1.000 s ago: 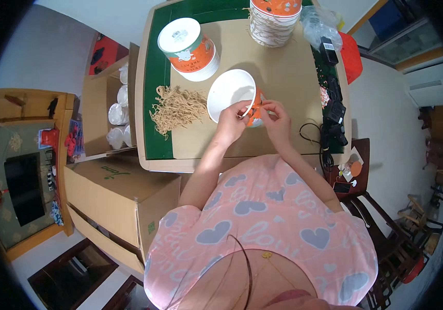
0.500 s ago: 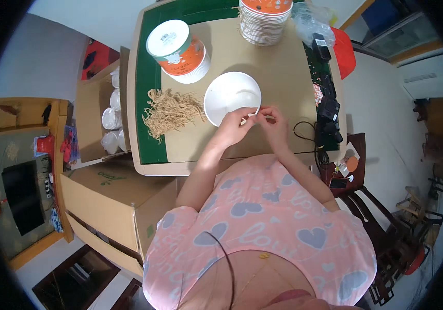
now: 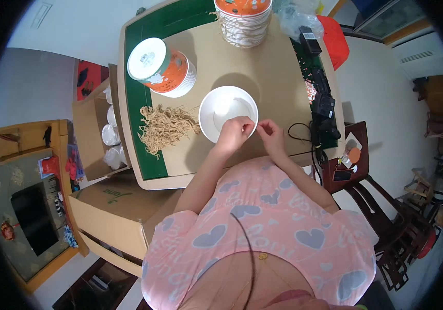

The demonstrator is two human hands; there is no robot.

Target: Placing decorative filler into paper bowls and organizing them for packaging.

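The bowl (image 3: 220,110) is white inside, strings (image 3: 163,130) tan, the far stack (image 3: 243,21) apparently patterned orange.

smooth paper-like bowl (image 3: 223,105), rough fibrous strings (image 3: 165,129), matt cardboard sheet (image 3: 281,82)

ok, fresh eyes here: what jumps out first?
The white tub on the table, left hand and right hand at its near-right rim. Next, the tangle of tan strings to its left. Then the orange-printed tub stack beyond the strings and the second stack at the far edge.
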